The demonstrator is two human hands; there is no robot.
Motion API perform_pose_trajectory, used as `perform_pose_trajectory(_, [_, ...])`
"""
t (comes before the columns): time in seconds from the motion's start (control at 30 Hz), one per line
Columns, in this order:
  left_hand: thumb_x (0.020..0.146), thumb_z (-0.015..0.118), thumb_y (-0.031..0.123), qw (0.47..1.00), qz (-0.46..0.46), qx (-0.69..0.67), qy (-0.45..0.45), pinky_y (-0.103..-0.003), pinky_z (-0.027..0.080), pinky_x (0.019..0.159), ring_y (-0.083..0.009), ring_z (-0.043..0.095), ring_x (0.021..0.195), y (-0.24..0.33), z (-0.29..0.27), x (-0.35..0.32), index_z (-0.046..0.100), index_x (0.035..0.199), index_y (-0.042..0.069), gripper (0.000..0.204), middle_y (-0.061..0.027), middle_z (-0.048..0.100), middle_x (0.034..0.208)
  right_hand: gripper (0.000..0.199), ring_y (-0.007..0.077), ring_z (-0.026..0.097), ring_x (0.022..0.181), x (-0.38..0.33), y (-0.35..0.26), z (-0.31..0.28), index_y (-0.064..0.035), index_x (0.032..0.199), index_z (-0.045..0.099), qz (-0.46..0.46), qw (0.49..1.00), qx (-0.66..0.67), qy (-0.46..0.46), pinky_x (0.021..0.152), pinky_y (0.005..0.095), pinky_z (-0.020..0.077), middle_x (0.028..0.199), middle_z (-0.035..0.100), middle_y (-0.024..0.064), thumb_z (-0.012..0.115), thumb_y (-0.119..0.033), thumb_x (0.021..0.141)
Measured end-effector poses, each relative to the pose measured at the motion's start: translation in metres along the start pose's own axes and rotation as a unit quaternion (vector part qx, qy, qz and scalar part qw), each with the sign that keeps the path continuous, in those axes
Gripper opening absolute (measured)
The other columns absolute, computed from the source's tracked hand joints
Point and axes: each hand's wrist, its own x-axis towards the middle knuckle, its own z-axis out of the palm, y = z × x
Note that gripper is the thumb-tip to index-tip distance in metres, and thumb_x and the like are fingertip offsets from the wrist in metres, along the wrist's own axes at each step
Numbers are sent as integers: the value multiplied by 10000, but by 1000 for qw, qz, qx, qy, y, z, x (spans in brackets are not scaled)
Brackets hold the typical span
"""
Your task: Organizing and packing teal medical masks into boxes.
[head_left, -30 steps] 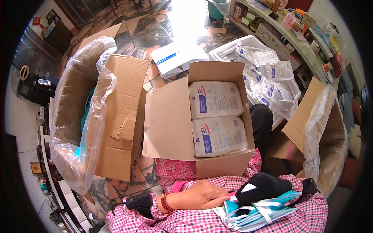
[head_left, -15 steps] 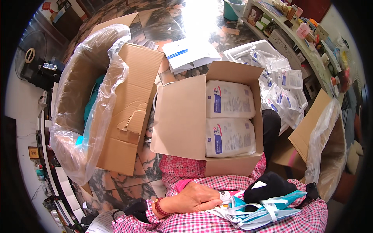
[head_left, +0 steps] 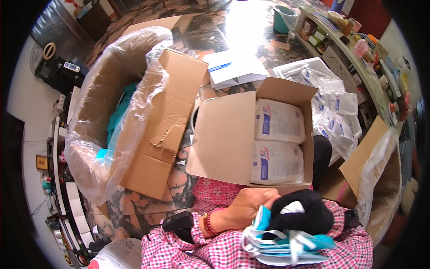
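Note:
My right hand (head_left: 302, 213), in a black glove with a white patch, grips a stack of blue-green face masks (head_left: 309, 244) with white straps above my lap. Right beside it is my left hand (head_left: 253, 206), bare with a red bead bracelet; its fingers are curled shut near the upturned blue corner of the masks. What those fingers pinch, if anything, is hidden. In front of both hands an open cardboard box (head_left: 221, 139) holds two white plastic packs (head_left: 277, 163) with blue and red labels, one behind the other.
At left stands a large carton lined with clear plastic (head_left: 152, 89), with teal items (head_left: 121, 112) inside. A white bin of small white packets (head_left: 333, 121) is at right, near another plastic-lined carton (head_left: 378, 179). White printed sheets (head_left: 233, 67) lie on the floor beyond.
Both hands and the masks have risen toward the box. My left hand has moved up and right, closer to the glove. The whole view has shifted slightly.

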Motion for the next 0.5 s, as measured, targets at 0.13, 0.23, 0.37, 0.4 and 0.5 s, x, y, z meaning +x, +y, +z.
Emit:
perform_pose_trajectory(0.13, [903, 646, 146, 991, 112, 71, -14, -406, 515, 650, -343, 617, 754, 6, 0, -12, 583, 912, 34, 128, -125, 564, 799, 98, 167, 693, 724, -12, 12, -25, -16, 934, 741, 80, 990, 80, -85, 673, 306, 535, 803, 716, 85, 734, -112, 912])
perform_pose_trajectory(0.23, [964, 622, 191, 980, 133, 105, -108, -404, 512, 636, -308, 616, 739, 27, -8, -24, 578, 886, 40, 176, -113, 560, 783, 99, 164, 693, 722, -23, 12, -39, -15, 930, 740, 98, 987, 86, -89, 671, 306, 535, 801, 716, 85, 734, -112, 909])
perform_pose_trajectory(0.37, [987, 620, 211, 978, 120, 120, -124, -374, 493, 581, -268, 612, 683, 38, -23, -41, 615, 907, 48, 182, -89, 556, 751, 101, 161, 692, 719, -33, 8, -37, -12, 925, 739, 118, 988, 80, -56, 668, 307, 536, 799, 717, 85, 735, -111, 906])
perform_pose_trajectory(0.4, [988, 626, 212, 980, 113, 114, -117, -365, 487, 564, -261, 606, 656, 39, -25, -43, 632, 897, 52, 184, -86, 559, 733, 101, 160, 692, 718, -34, 6, -37, -12, 923, 739, 119, 988, 80, -50, 667, 307, 536, 798, 717, 85, 735, -111, 905])
perform_pose_trajectory(0.5, [992, 626, 207, 981, 98, 111, -125, -368, 486, 568, -259, 612, 659, 38, -30, -53, 631, 859, 51, 205, -89, 569, 729, 102, 157, 692, 715, -36, 2, -37, -10, 919, 738, 126, 988, 79, -30, 665, 307, 537, 796, 717, 86, 735, -111, 902])
